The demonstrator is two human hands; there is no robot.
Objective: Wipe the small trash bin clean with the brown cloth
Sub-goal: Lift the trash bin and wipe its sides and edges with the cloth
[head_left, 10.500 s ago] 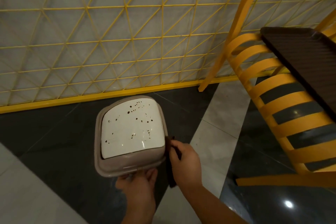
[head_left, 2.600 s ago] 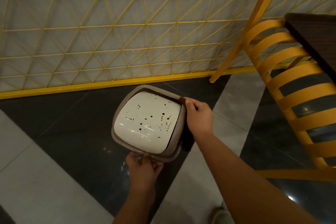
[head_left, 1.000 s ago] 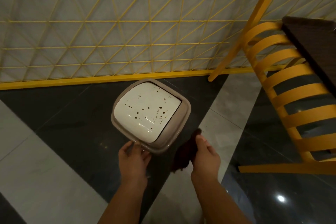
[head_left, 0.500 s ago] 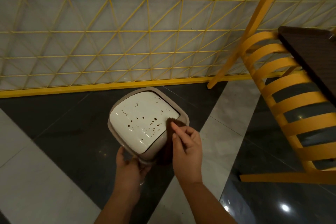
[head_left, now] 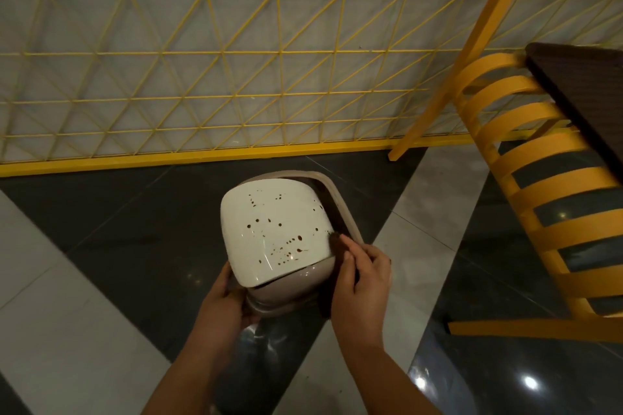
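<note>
— Start at the fingertips. What have they got?

— The right hand point(head_left: 362, 283) has its fingers point(head_left: 350, 248) pinched narrow on the brown cloth point(head_left: 336, 243), pressing it against the right edge of the white lid point(head_left: 273, 229), where the lid meets the taupe rim point(head_left: 344, 209). The left hand point(head_left: 227, 303) is wrapped around the bin's near left side, thumb on the rim, fingers curled under the body.

— And the small trash bin point(head_left: 286, 293) itself?

— Held up off the dark floor point(head_left: 135, 239) between both hands, tilted so the lid faces the camera. The lid is speckled with dark brown spots — thickest toward its lower right. It is swung slightly inward at the far right, showing a dark gap; I cannot tell what is inside.

— The arms?

— Both forearms rise from the bottom edge, bare, right wrist bent inward. A yellow chair point(head_left: 539, 178) stands to the right.
</note>
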